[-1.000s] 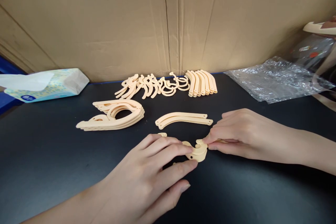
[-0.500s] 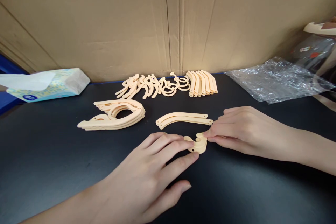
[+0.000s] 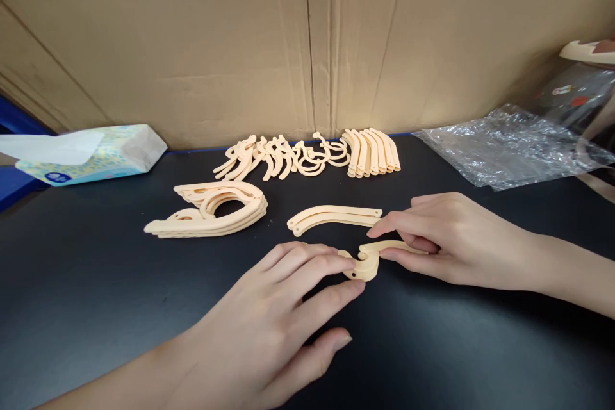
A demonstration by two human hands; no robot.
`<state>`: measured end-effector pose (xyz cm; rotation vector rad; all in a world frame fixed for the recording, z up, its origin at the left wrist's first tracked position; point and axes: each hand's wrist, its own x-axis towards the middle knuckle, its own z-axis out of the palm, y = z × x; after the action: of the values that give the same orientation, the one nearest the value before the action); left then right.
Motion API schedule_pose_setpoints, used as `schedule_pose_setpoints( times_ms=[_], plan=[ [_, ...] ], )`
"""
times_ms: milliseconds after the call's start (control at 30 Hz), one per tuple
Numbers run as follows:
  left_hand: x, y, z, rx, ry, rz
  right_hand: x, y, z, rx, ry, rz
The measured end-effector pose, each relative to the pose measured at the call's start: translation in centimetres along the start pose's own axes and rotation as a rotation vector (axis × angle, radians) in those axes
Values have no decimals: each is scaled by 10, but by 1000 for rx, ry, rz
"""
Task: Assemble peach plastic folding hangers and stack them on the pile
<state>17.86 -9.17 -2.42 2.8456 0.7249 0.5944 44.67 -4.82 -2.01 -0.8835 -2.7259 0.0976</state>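
While my left fingers (image 3: 334, 299) grasp the curved cream piece (image 3: 368, 266) on the desk (image 3: 432, 352), its open side faces away | slim strip (image 3: 391, 245) at its right, long axis running sideways under my right fingers (image 3: 391, 224), forefinger lifted, grip I cannot tell | patterned tissue packet (image 3: 120, 150), white tissue (image 3: 62, 146) poking out | crinkled clear plastic (image 3: 509, 147)

The left grip (image 3: 283, 314) and right grip (image 3: 446, 240) are bare and slim-fingered, with bare, tapering forearms (image 3: 148, 362).
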Motion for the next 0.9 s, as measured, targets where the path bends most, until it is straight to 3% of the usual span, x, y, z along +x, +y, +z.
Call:
schedule_pose_setpoints(
  times_ms=[167, 367, 467, 667, 900],
  plan=[
    [-4, -1, 4, -34, 97, -15, 0, -1, 1, 12, 107, -2],
    [0, 1, 4, 101, 162, 14, 0, 4, 5, -20, 201, 64],
    [4, 7, -2, 165, 110, 53, 0, 9, 6, -31, 274, 105],
    [3, 9, -20, 157, -133, -14, 0, 16, 11, 13, 300, 168],
    [-22, -12, -20, 42, -66, -138, 3, 16, 21, 75, 260, 200]
  ],
)
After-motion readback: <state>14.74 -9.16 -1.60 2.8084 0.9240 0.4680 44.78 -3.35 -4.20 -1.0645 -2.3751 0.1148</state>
